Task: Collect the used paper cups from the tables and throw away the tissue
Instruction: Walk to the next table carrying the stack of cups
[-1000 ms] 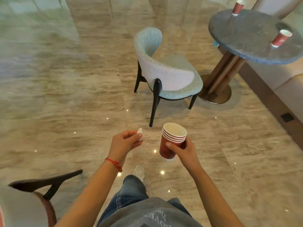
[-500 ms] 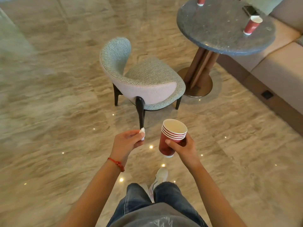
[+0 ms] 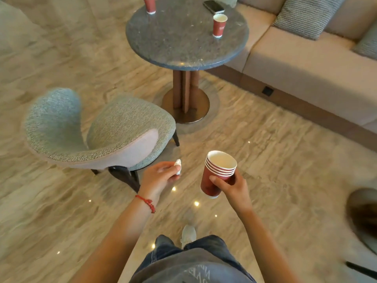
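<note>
Both bare forearms extended forward; left hand [image 3: 161, 176] pinches small white crumpled tissue [image 3: 177, 168] (thumb and fingertips); right hand [image 3: 232, 185] grips stack of nested red paper cups [image 3: 217, 174].

Polished stone floor [image 3: 61, 211] underfoot, beige and veined, with small bright specks of ceiling light [image 3: 196, 203] reflected in it. Ahead stands a round table [image 3: 183, 45] with a dark speckled top on a ribbed brown pedestal [image 3: 185, 88] and a round metal base. To its left sits a curved armchair [image 3: 98, 131] in grey-green fabric on dark legs. Along the right runs a beige sofa [image 3: 306, 68] with ribbed grey cushions [image 3: 306, 15], and a small dark socket [image 3: 267, 90] is set in its wooden plinth.
</note>
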